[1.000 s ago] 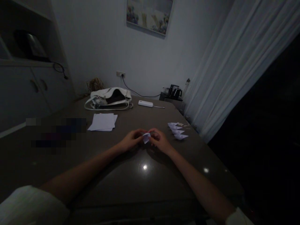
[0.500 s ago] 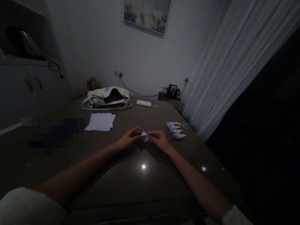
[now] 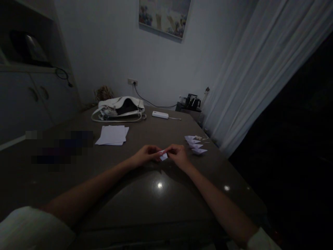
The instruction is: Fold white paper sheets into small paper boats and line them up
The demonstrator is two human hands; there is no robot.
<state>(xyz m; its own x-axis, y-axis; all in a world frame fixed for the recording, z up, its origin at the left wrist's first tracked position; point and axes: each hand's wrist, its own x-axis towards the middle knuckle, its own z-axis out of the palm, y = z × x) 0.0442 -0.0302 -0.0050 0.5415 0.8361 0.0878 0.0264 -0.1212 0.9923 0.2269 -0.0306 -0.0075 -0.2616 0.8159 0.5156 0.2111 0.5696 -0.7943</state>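
Observation:
Between my two hands is a small piece of folded white paper (image 3: 163, 157), held just above the table. My left hand (image 3: 147, 155) pinches its left side, thumb toward me. From the right, my right hand (image 3: 178, 154) grips the upper right edge with fingers closed. The fingers cover part of the folds. To the right of my right hand, several folded white paper boats (image 3: 199, 151) stand in a row on the dark table (image 3: 125, 205). A stack of white paper sheets (image 3: 111, 135) lies to the left beyond my left hand.
A white handbag (image 3: 121, 107) sits open toward the far side, with a white device (image 3: 160, 114) and its short cord beside it. Small pale scraps (image 3: 199, 138) lie near the boats. Beyond the table's right edge hangs a white curtain (image 3: 234, 86).
The folded paper has turned and dropped slightly toward me. My left fingers have shifted lower, with the thumb over the paper; my right hand stays at its right side.

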